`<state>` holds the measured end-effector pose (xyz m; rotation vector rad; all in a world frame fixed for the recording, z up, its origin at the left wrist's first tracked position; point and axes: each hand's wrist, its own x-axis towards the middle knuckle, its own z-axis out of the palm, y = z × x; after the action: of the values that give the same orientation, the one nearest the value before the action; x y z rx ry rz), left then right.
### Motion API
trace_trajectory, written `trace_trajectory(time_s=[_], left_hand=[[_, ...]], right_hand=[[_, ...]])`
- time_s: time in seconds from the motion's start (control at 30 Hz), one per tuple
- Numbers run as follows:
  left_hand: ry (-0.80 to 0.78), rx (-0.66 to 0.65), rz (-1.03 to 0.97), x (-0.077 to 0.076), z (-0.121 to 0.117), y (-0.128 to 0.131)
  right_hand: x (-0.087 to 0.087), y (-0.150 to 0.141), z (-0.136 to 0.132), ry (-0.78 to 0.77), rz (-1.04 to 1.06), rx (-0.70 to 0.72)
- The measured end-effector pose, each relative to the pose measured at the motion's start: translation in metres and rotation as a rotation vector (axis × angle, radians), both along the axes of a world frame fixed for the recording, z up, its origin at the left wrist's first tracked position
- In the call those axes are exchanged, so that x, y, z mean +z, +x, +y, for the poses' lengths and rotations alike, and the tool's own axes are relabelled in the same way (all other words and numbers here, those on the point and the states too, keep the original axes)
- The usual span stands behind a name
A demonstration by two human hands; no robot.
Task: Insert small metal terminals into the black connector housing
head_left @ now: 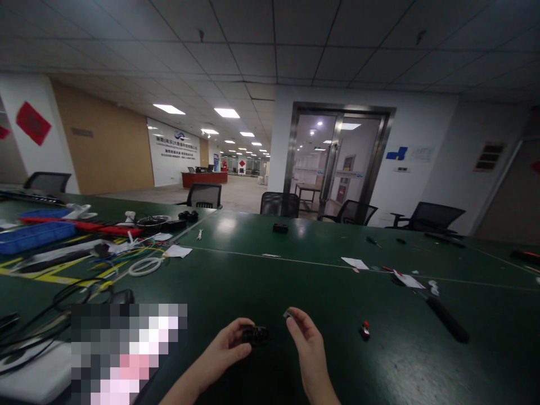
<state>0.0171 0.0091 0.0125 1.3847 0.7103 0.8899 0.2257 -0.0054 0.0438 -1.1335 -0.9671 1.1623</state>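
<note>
Near the front of the dark green table (pixel 236 292), my left hand (pixel 225 349) is closed around a small black ribbed object (pixel 255 335), whose kind I cannot make out. A short gap to the right, my right hand (pixel 307 343) pinches a small, thin grey-green piece (pixel 288 314) between thumb and fingertips. The two held things are apart. Farther right on the tabletop, beyond my right hand's reach of touch, lies a little red-and-dark item (pixel 365 330).
A long black-handled tool (pixel 447 319) lies at the right. Black cables (pixel 63 304), a coiled white cable (pixel 145 266) and a blue tray (pixel 37 236) crowd the left. A black box (pixel 280 228) and wrench (pixel 199 234) are farther back. Chairs (pixel 279 204) line the far edge.
</note>
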Motion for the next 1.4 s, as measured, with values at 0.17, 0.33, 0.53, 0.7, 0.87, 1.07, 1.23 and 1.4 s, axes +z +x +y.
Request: trace_trajectory(time_s=[0.17, 0.33, 0.53, 0.7, 0.87, 1.07, 1.23, 1.4], left_hand=[[0.008, -0.004, 0.005, 0.003, -0.002, 0.001], [-0.013, 0.021, 0.022, 0.010, -0.005, 0.003], [-0.016, 0.028, 0.010, 0.010, -0.004, 0.003], [-0.012, 0.022, 0.025, 0.008, -0.003, 0.005], [0.008, 0.013, 0.043, 0.007, -0.002, 0.006], [0.055, 0.016, 0.047, 0.007, -0.003, 0.006], [0.027, 0.017, 0.034, 0.008, -0.003, 0.006], [0.018, 0.016, 0.007, 0.007, -0.001, 0.005]], right_hand=[[0.000, -0.005, -0.003, 0.045, -0.110, 0.130], [0.002, -0.014, -0.009, 0.101, -0.251, 0.237], [0.006, -0.021, -0.016, 0.070, -0.373, 0.306], [0.003, -0.019, -0.013, 0.102, -0.419, 0.318], [0.002, -0.017, -0.011, 0.091, -0.422, 0.358], [0.004, -0.015, -0.012, 0.086, -0.449, 0.418], [0.008, -0.014, -0.015, 0.070, -0.500, 0.418], [0.005, -0.014, -0.015, 0.054, -0.458, 0.404]])
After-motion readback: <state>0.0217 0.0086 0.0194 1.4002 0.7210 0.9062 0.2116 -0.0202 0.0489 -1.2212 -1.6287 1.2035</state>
